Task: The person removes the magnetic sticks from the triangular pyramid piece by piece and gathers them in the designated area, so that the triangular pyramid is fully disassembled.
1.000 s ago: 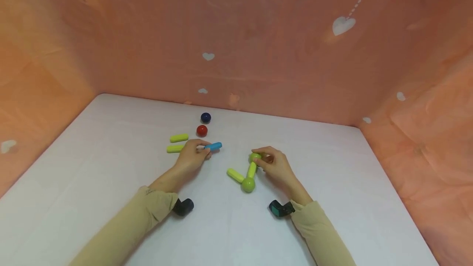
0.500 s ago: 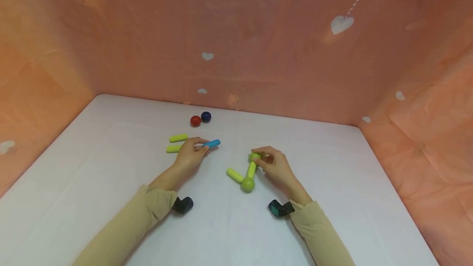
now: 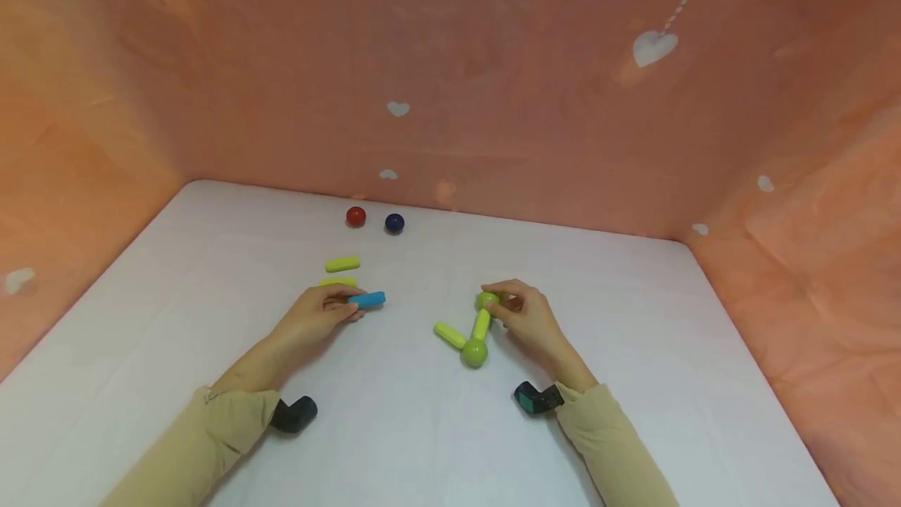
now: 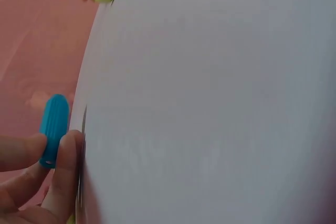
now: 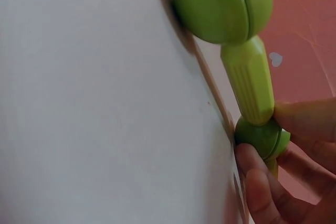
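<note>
My left hand pinches a short blue rod between thumb and fingers; its ribbed side shows in the left wrist view. With thumb and fingertips, my right hand holds a green ball. That ball joins a yellow-green rod, which runs to a second green ball nearer me. From the second ball another yellow-green rod points back and left, so the pieces make a V on the white table.
Beyond the left hand lie two loose yellow-green rods, the farther rod in full view and the nearer rod partly covered by the hand. Farther back are a red ball and a dark blue ball, near the table's far edge.
The red ball has rolled back and left, away from the dark blue ball. My left hand has shifted left and toward me with the blue rod. The right hand holds its place.
</note>
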`<state>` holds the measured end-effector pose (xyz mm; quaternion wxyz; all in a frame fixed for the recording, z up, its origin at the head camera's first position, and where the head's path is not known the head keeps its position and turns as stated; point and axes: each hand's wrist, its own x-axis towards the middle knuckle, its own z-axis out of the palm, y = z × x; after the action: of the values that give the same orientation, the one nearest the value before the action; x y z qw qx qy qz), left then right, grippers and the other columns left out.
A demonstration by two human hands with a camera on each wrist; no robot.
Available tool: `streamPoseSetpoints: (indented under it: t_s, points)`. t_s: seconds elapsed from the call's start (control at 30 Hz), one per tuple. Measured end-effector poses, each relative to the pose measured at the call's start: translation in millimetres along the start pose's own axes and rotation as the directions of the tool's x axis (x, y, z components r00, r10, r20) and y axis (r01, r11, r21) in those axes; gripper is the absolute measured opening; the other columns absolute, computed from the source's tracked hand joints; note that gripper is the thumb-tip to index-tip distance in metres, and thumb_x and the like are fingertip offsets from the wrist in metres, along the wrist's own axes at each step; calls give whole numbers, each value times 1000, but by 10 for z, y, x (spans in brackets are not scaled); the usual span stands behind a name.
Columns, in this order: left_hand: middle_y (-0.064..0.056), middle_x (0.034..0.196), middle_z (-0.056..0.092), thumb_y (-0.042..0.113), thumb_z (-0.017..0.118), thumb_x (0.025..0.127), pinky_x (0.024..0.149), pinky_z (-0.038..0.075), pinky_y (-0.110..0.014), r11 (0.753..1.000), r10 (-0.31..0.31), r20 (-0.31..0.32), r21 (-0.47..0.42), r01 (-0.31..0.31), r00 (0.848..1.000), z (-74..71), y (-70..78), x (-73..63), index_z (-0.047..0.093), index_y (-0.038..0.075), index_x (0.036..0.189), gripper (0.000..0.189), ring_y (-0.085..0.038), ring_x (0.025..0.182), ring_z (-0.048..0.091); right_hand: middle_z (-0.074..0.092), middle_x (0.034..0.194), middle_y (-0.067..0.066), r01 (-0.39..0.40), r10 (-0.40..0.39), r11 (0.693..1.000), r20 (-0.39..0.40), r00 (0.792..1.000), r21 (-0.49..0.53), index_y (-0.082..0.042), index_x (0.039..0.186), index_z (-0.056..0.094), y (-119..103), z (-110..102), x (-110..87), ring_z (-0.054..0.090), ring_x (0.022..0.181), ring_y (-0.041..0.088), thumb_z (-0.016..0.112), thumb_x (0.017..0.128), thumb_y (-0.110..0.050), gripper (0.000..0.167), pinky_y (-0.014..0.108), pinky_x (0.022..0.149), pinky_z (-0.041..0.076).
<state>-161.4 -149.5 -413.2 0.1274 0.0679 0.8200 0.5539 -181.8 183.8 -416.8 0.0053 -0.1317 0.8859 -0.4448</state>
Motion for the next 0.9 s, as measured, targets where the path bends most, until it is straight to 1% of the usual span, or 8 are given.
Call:
streamPoseSetpoints:
  t_s: [0.1,0.23,0.3,0.37,0.47,0.57,0.7,0.9]
  points:
    - [-27,120,60,5,50,97,83,51,-19,999,8,-7,44,-7,1000,-68,-31,-23,49,-13,129,36,-13,94,64,66,116,14,-7,7,1000,-1,1000,-1,-5,115,68,6,-22,-8,64,88,23,69,87,-11,28,24,68,50]
    - [-29,123,58,6,54,95,82,53,-23,998,-29,-24,59,30,999,-140,-46,-48,52,-12,127,36,-17,94,64,65,117,15,-2,2,1000,14,1000,7,-4,115,67,-7,-37,-20,64,91,26,69,88,-11,29,26,70,51]
    - [-29,123,57,6,56,94,80,53,-25,996,-56,-43,66,59,997,-168,-47,-56,54,-10,126,36,-16,91,63,65,117,15,1,-1,1000,16,1000,4,-4,115,67,-13,-37,-22,65,91,26,68,88,-10,29,26,71,51]
    - [-29,123,56,6,58,93,79,53,-26,995,-67,-67,72,72,996,-193,-46,-63,55,-10,125,36,-17,90,63,65,116,14,-5,5,1000,14,1000,6,-4,115,68,-20,-37,-20,64,91,26,68,88,-10,28,25,70,51]
    - [-27,123,57,8,60,91,80,51,-27,986,-91,-115,127,106,989,-218,-48,-59,57,-6,124,36,-22,93,62,65,117,13,-17,17,1000,18,1000,9,-5,116,67,-25,-39,-14,64,89,24,68,88,-11,29,24,68,51]
    - [-27,124,56,11,61,91,84,49,-31,979,-106,-140,156,128,985,-238,-48,-59,57,-4,124,36,-29,101,59,65,118,13,-29,28,999,27,999,21,-6,117,67,-31,-40,-10,63,87,22,69,88,-11,30,24,65,50]
    - [-27,125,55,13,60,92,88,48,-38,976,-123,-141,161,145,982,-251,-39,-60,57,-4,125,37,-34,106,55,64,119,14,-32,31,999,35,999,30,-6,118,66,-24,-45,-8,63,85,20,69,88,-12,31,23,62,49]
    - [-26,126,56,16,60,93,93,46,-42,974,-138,-147,158,161,979,-249,-27,-68,56,-3,126,38,-35,110,54,64,118,14,-26,25,999,40,999,22,-5,118,67,-9,-58,-14,63,91,24,68,88,-12,30,26,65,51]
